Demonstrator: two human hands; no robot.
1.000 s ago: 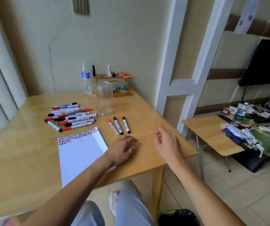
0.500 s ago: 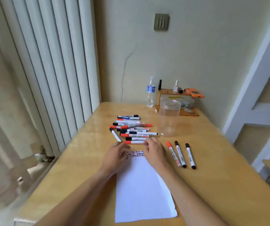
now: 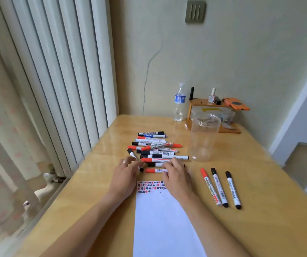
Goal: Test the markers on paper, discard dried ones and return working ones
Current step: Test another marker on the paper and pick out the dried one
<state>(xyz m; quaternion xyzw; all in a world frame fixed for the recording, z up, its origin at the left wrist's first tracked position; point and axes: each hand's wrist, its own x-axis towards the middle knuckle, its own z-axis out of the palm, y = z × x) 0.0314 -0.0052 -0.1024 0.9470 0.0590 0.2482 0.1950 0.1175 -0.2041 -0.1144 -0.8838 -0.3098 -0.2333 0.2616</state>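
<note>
Blinds [image 3: 52,75] run down the left, lower part blurred. Worktop [image 3: 260,182] left edge sits close beside them; its near edge is cut off by the frame.

Left hand [image 3: 125,178] lies at the near-left of the marker pile [image 3: 156,149], fingers loosely bent, tips by a black-capped marker [image 3: 132,153] that angles under them; actual contact hard to tell, looks to grip nothing. A ring shows on one finger.

Pile: approx 12+ markers, red, black & blue caps, overlapping, so exact count not possible. Nearest one, a red marker [image 3: 153,170], lies crosswise just beyond the paper [image 3: 165,223].

Paper: 1 sheet, top strip filled w/ red & black scribbles, rest blank, bottom cut off by the frame. Forearms cover its upper corners.

Right hand [image 3: 176,178] rests on the red marker's right end, fingers curled over it; whether it truly pinches it is unclear, hand hides the end.

Right of that, 3 markers [image 3: 220,188] lie side by side, apart from the pile: 1 red cap, 2 black. Bare wood around them & toward the right edge.

Behind: 1 clear jar [image 3: 203,138], upright, no lid, nothing visible inside. Far back, 1 water bottle [image 3: 179,102] & a small shelf [image 3: 210,103] w/ small items, hard to make out.
</note>
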